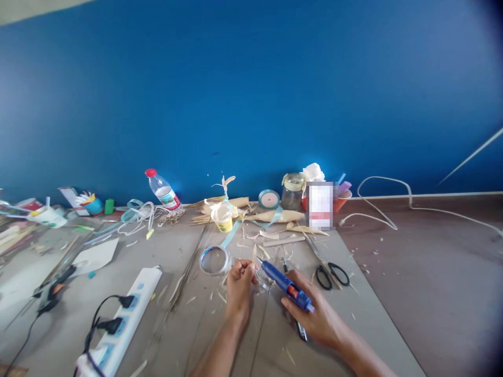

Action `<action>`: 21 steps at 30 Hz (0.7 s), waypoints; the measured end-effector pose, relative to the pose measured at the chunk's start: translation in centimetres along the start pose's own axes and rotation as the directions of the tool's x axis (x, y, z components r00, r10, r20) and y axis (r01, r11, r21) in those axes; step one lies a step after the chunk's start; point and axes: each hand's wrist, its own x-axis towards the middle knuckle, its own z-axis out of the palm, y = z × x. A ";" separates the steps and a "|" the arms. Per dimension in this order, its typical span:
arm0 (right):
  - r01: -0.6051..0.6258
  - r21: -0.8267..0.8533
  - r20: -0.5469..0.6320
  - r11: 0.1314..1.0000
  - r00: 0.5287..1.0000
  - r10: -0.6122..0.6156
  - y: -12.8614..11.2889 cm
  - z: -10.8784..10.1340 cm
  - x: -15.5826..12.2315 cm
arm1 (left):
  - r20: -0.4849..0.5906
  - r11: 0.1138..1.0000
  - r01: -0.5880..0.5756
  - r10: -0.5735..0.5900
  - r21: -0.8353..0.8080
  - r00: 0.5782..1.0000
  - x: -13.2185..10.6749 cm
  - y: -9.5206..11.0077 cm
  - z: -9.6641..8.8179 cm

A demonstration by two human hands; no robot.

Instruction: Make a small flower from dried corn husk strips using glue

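Clock centred on the blue glue gun (285, 284), 12 = wall side. R hand (316, 309) wrapped round the gun's body, closed on it, nozzle (261, 261) pointing to abt 10. L hand (240, 285) pinches a pale strip (254, 256) btwn thumb & forefinger, strip roughly upright at abt 10 too, just beside the nozzle; can't tell if they touch. Black-handled scissors (323, 260) at 2; slim tool (301, 331) on the worktop (212, 335), partly under R hand, at abt 5. Tape roll (214, 273) at 9–10, near L hand. Yellow & white cup (223, 224) w/ a thin stem (226, 195) at 10–11, clear bottle (165, 195) w/ red cap (150, 172) further out at 10. Clear jar (293, 195) at 12 by the blue wall (251, 104), dried husk (291, 215) nearer, also abt 12. White power strip (131, 314) w/ black plugs (126, 301) at 8–9, black glue gun (53, 296) well beyond at 9
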 end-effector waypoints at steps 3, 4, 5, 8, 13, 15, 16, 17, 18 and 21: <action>0.010 -0.043 0.100 0.999 0.995 -0.005 -0.4 -0.2 0.3 | -0.003 1.000 0.003 -0.003 -0.016 1.000 0.1 -0.1 0.1; 0.011 -0.042 0.121 0.999 0.993 -0.006 -0.6 -0.2 0.3 | -0.003 1.000 0.004 -0.004 -0.024 1.000 0.1 -0.1 0.1; 0.014 -0.036 0.135 0.999 0.991 -0.009 -0.7 -0.2 0.4 | -0.004 1.000 0.005 -0.005 -0.031 1.000 0.1 -0.2 0.1; 0.011 -0.020 0.144 1.000 0.990 -0.008 -0.9 -0.1 0.4 | -0.001 0.999 0.011 -0.011 -0.050 1.000 0.2 -0.3 0.2; 0.000 -0.032 0.140 0.999 0.990 0.005 -0.9 0.0 0.4 | 0.007 0.997 0.028 -0.027 -0.068 1.000 0.0 -0.2 0.2; -0.007 -0.039 0.144 0.999 0.990 0.013 -0.9 0.0 0.4 | 0.017 0.996 0.033 -0.031 -0.080 0.999 -0.1 -0.1 0.2; -0.011 -0.041 0.145 0.999 0.989 0.017 -0.9 0.0 0.4 | 0.023 0.995 0.035 -0.033 -0.090 0.999 -0.1 -0.1 0.2; -0.013 -0.043 0.148 0.999 0.989 0.020 -0.9 0.0 0.4 | 0.027 0.994 0.038 -0.035 -0.098 0.999 -0.1 -0.1 0.2; -0.016 -0.045 0.153 0.999 0.988 0.023 -0.9 0.0 0.4 | 0.027 0.994 0.038 -0.035 -0.102 0.999 -0.1 0.0 0.2; -0.025 -0.055 0.165 0.998 0.986 0.033 -0.9 0.0 0.4 | 0.024 0.995 0.024 -0.021 -0.095 0.999 -0.1 0.1 0.2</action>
